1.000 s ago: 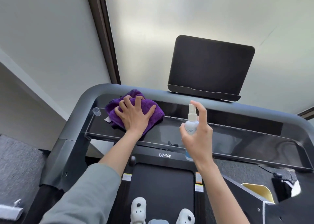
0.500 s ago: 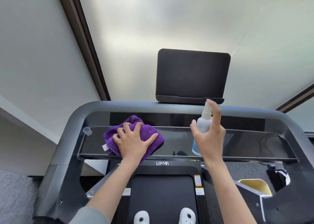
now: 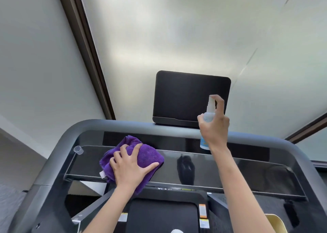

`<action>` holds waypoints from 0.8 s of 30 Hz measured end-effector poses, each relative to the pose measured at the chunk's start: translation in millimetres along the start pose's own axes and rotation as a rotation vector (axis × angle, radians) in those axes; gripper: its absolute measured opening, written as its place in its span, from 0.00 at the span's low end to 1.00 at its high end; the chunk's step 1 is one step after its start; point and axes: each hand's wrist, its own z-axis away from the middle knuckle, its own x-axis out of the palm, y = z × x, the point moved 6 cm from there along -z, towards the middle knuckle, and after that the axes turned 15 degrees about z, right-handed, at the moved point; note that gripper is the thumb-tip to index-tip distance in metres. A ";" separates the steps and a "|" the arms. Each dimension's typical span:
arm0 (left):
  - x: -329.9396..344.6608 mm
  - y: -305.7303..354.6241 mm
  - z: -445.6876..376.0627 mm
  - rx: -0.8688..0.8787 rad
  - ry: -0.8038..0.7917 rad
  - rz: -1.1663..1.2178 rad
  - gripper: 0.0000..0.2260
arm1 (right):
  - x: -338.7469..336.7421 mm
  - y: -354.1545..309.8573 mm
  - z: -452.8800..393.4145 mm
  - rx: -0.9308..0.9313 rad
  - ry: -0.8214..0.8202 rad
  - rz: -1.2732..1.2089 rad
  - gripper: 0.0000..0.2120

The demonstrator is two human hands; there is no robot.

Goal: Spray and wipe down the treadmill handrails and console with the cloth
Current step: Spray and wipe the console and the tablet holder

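A purple cloth (image 3: 146,155) lies bunched on the left part of the glossy black console tray (image 3: 230,169) of the treadmill. My left hand (image 3: 130,167) presses flat on the cloth with fingers spread. My right hand (image 3: 215,125) grips a small white spray bottle (image 3: 208,115), index finger on the nozzle, held up in front of the dark tablet holder (image 3: 187,96) that stands on the grey handrail (image 3: 123,125).
A small clear cap (image 3: 78,150) sits at the tray's left end. The treadmill belt (image 3: 162,215) lies below, with a yellowish object (image 3: 275,222) at the lower right. A frosted window with a dark frame (image 3: 85,43) rises behind.
My right hand has lifted the bottle higher, up to the tablet holder. My left hand and cloth have slid slightly right along the tray. The view has tilted upward.
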 end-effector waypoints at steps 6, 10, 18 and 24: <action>2.1 2.3 -0.7 -0.014 0.028 0.005 0.43 | 4.1 13.2 -1.4 0.013 -0.021 0.018 0.27; 1.0 2.6 -1.1 -0.018 0.066 0.007 0.41 | 7.3 15.9 0.6 -0.009 -0.040 0.010 0.28; 2.5 12.4 -12.3 -0.073 0.097 0.141 0.34 | 7.3 16.5 10.7 -0.044 -0.062 -0.100 0.28; -20.9 54.2 -35.8 -0.049 0.268 0.390 0.29 | 10.7 16.8 9.3 -0.068 -0.104 -0.105 0.29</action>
